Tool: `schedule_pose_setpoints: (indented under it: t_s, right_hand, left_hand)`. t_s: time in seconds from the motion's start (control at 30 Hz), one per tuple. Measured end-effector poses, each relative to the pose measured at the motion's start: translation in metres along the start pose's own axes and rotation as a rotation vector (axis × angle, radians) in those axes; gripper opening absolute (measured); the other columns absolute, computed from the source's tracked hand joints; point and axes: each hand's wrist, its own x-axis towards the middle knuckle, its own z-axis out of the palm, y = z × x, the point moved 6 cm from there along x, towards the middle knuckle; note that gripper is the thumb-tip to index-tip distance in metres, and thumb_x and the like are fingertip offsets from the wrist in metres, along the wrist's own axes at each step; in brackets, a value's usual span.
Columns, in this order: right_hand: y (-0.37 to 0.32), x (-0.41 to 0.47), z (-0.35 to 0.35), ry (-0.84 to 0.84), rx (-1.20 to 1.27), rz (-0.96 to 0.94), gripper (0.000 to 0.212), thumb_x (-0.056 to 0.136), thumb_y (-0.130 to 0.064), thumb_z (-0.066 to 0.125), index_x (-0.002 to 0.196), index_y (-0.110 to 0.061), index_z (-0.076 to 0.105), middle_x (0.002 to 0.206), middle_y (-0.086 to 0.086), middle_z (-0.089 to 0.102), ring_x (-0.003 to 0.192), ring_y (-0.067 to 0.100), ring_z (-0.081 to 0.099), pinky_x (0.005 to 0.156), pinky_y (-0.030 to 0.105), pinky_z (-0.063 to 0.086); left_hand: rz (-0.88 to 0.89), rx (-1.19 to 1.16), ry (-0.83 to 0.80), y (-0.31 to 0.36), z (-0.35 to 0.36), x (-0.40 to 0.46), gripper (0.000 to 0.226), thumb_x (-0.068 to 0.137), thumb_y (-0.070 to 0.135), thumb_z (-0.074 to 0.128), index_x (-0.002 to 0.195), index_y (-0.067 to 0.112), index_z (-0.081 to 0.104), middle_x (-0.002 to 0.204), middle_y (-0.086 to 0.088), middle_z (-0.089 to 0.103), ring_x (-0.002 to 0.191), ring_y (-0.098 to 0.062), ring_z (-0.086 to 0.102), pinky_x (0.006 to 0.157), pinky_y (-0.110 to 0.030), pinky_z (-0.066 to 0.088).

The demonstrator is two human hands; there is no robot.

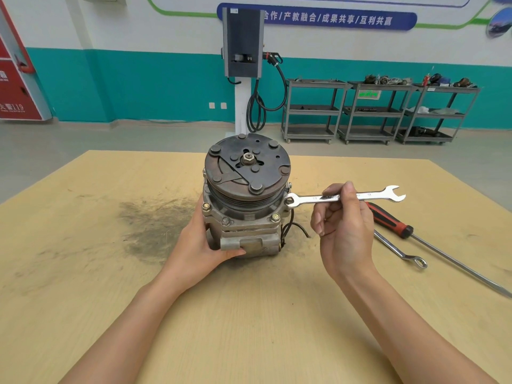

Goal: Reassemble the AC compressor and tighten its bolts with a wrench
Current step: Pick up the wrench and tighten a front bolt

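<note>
The AC compressor [246,195] stands upright on the wooden table [83,273], its rusty clutch plate facing up. Several yellowish bolts [225,220] sit around its front flange. My left hand [203,245] grips the lower left of the housing, thumb across the front. My right hand [343,225] pinches the shaft of a silver open-end wrench [371,196]. The wrench lies level, and its left jaw sits on a bolt [289,200] at the compressor's right side.
A red-and-black screwdriver [388,220] with a long shaft and a second wrench [399,250] lie on the table to the right. A dark grease smear [155,220] marks the table left of the compressor. Grey carts and a charging post stand by the far wall.
</note>
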Motion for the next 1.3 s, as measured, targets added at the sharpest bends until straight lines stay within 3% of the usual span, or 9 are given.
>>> schedule_pose_setpoints:
  t_s: [0.13, 0.4, 0.7, 0.87, 0.97, 1.3]
  right_hand:
    - [0.002, 0.007, -0.007, 0.029, -0.013, 0.075, 0.038, 0.105, -0.029, 0.034, 0.079, -0.013, 0.056, 0.048, 0.004, 0.050, 0.040, 0.014, 0.039, 0.041, 0.020, 0.030]
    - [0.007, 0.014, -0.006, -0.098, -0.054, 0.198, 0.035, 0.104, -0.035, 0.034, 0.086, -0.013, 0.054, 0.053, 0.004, 0.053, 0.044, 0.014, 0.044, 0.042, 0.020, 0.034]
    - [0.006, 0.004, -0.009, 0.017, -0.153, -0.036, 0.035, 0.101, -0.036, 0.038, 0.078, -0.018, 0.057, 0.044, 0.001, 0.048, 0.037, 0.012, 0.038, 0.039, 0.018, 0.031]
    - [0.009, 0.003, -0.010, 0.034, -0.158, -0.047, 0.034, 0.101, -0.035, 0.038, 0.079, -0.018, 0.057, 0.043, 0.001, 0.047, 0.037, 0.013, 0.038, 0.039, 0.019, 0.031]
    - [0.010, 0.007, -0.010, -0.001, -0.121, 0.032, 0.035, 0.106, -0.030, 0.033, 0.082, -0.015, 0.055, 0.045, 0.002, 0.049, 0.037, 0.013, 0.038, 0.040, 0.020, 0.031]
    - [0.018, 0.021, -0.008, -0.215, -0.034, 0.283, 0.034, 0.103, -0.038, 0.034, 0.093, -0.012, 0.054, 0.057, 0.004, 0.056, 0.045, 0.014, 0.047, 0.042, 0.020, 0.036]
  left_hand:
    - [0.001, 0.027, 0.009, -0.003, 0.000, 0.001, 0.103, 0.057, 0.037, 0.091, 0.141, 0.024, 0.033, 0.110, 0.048, 0.054, 0.105, 0.026, 0.050, 0.078, 0.005, 0.037]
    - [-0.005, 0.034, 0.018, -0.006, 0.000, 0.002, 0.103, 0.055, 0.041, 0.089, 0.140, 0.023, 0.035, 0.109, 0.049, 0.053, 0.103, 0.027, 0.049, 0.077, 0.006, 0.036]
    - [-0.015, 0.030, 0.013, -0.008, 0.000, 0.002, 0.103, 0.054, 0.042, 0.089, 0.140, 0.021, 0.037, 0.109, 0.047, 0.056, 0.104, 0.025, 0.050, 0.078, 0.005, 0.038]
    - [-0.015, 0.034, 0.017, -0.009, 0.000, 0.002, 0.101, 0.058, 0.033, 0.092, 0.141, 0.021, 0.036, 0.109, 0.047, 0.055, 0.104, 0.025, 0.050, 0.078, 0.006, 0.037]
    - [-0.013, 0.024, 0.015, -0.009, 0.000, 0.002, 0.104, 0.056, 0.037, 0.091, 0.143, 0.021, 0.035, 0.109, 0.048, 0.054, 0.104, 0.026, 0.049, 0.078, 0.006, 0.037]
    - [-0.016, 0.017, 0.007, -0.008, -0.001, 0.002, 0.106, 0.054, 0.043, 0.089, 0.143, 0.022, 0.035, 0.109, 0.048, 0.054, 0.105, 0.026, 0.049, 0.079, 0.005, 0.038]
